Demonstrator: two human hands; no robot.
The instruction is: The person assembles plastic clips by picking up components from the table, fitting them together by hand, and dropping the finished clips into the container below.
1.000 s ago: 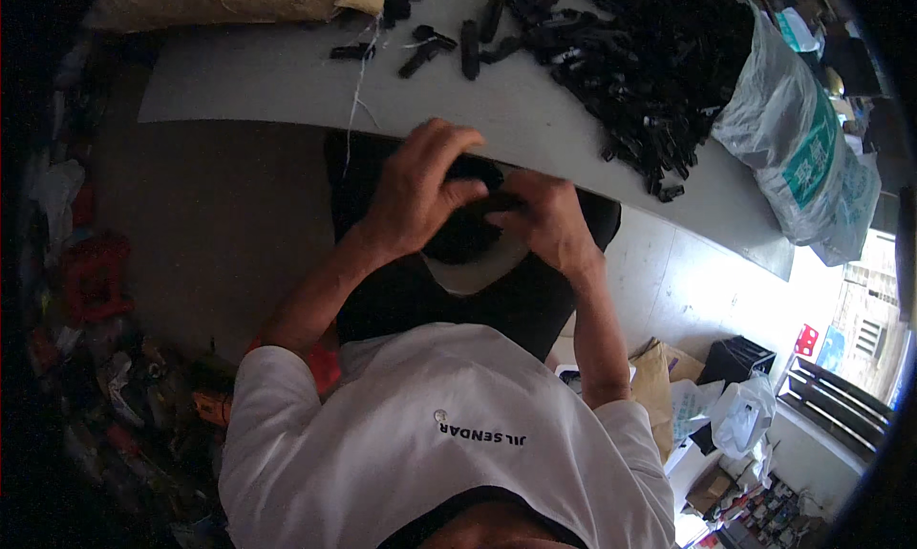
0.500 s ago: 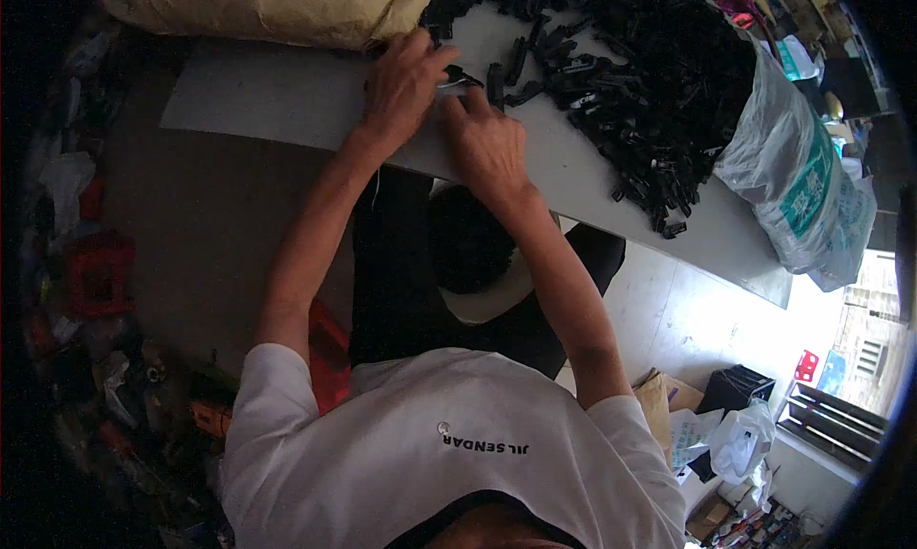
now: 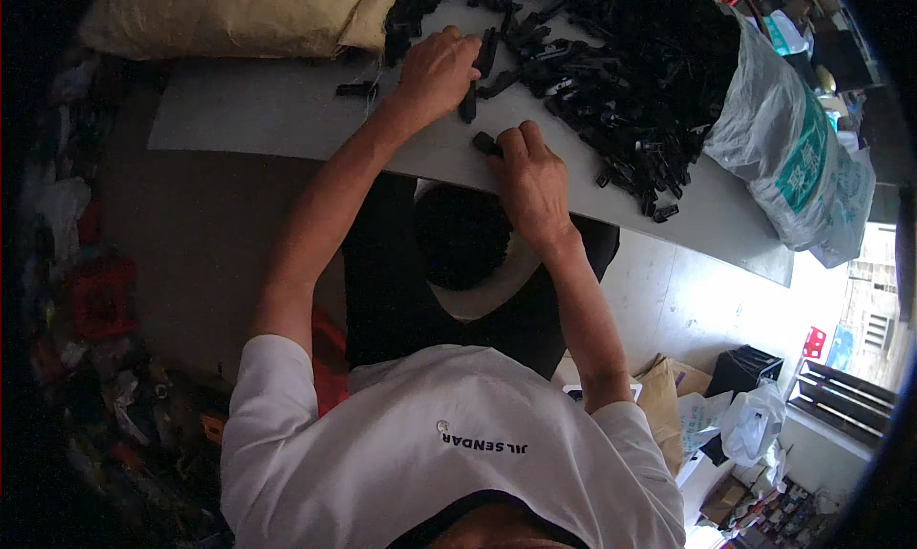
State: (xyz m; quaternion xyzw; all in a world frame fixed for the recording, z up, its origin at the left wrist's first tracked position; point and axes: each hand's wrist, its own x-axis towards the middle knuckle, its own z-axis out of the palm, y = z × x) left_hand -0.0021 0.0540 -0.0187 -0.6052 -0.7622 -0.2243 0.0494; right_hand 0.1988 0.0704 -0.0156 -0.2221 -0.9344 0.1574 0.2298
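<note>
I sit at a white table (image 3: 258,119) with a white bowl (image 3: 497,286) of black parts in my lap. My left hand (image 3: 435,71) lies on the tabletop, fingers curled over a long black plastic piece (image 3: 469,100) at the edge of a big heap of black plastic parts (image 3: 621,81). My right hand (image 3: 530,181) rests palm down at the near table edge, its fingertips pinching a small black part (image 3: 484,143). One lone black part (image 3: 355,88) lies left of my left hand.
A tan sack (image 3: 239,14) lies across the far left of the table. A white and green plastic bag (image 3: 802,167) stands at the right end. Clutter covers the floor on the left (image 3: 86,291); boxes and bags sit at lower right (image 3: 735,406).
A second ago both hands were over the bowl in my lap. They rose to the table, and since half a second ago they have spread apart, the right one drawing back toward the near edge.
</note>
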